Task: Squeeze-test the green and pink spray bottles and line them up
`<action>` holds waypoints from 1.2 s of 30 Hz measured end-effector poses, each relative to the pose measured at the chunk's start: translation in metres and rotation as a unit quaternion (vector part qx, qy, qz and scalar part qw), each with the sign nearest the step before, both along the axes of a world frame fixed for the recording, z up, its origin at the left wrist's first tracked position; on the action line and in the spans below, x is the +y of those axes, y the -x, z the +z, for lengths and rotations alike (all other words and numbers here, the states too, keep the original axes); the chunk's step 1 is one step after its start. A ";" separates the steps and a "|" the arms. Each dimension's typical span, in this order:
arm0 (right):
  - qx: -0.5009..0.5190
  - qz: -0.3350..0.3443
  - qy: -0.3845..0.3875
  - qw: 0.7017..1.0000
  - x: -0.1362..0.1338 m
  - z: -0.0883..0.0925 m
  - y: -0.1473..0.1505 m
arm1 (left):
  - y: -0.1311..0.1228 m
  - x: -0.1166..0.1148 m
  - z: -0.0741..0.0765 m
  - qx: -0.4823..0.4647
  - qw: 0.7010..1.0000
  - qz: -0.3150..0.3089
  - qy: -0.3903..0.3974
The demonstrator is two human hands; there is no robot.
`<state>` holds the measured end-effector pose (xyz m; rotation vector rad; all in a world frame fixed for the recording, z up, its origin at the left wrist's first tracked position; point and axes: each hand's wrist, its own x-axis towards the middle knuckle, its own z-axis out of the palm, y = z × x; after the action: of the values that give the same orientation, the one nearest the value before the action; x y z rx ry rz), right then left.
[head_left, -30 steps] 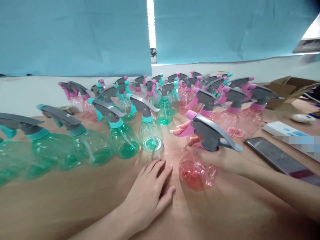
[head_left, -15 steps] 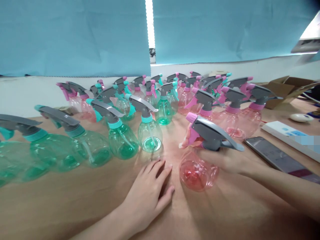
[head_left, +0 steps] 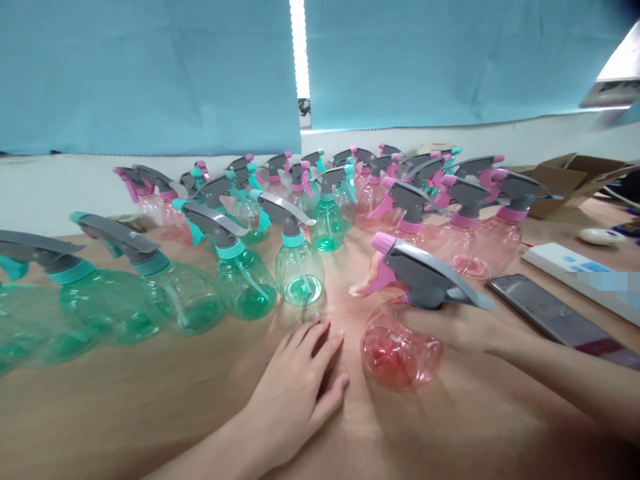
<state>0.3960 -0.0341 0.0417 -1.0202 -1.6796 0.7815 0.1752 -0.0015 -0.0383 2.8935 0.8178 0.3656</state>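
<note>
A pink see-through spray bottle with a grey and pink trigger head is in my right hand. That hand is wrapped round the bottle from behind; its fingertips show past the pink trigger, and the rest of the fingers are hidden. The bottle tilts, its base low over the table. Flat on the wood lies my left hand, fingers stretched out, holding nothing. Just beyond its fingertips stands a green spray bottle with a turquoise collar.
A row of green spray bottles runs along the left. Pink spray bottles stand at the right, with more of both colours behind. A phone, a white power strip, a white mouse and an open cardboard box lie further right.
The pink spray bottle in my right hand has moved slightly nearer to me and to the right. My left hand and the standing bottles have stayed put.
</note>
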 end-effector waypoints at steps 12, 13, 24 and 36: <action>-0.007 -0.020 0.056 0.998 0.007 -0.007 0.003 | 0.000 -0.001 -0.001 -0.011 1.000 0.003 0.000; -0.013 -0.025 0.066 0.997 0.007 -0.008 0.003 | 0.000 0.000 0.000 -0.011 1.000 0.003 0.002; -0.040 -0.050 0.052 0.997 0.008 -0.010 0.001 | -0.001 0.000 0.000 -0.004 1.000 0.002 0.004; -0.009 -0.022 0.075 0.997 0.006 -0.009 0.001 | 0.000 -0.001 -0.002 -0.019 1.000 0.001 0.000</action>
<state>0.3950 -0.0279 0.0328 -1.1668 -1.6276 0.8811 0.1749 -0.0021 -0.0400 2.8769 0.8164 0.4189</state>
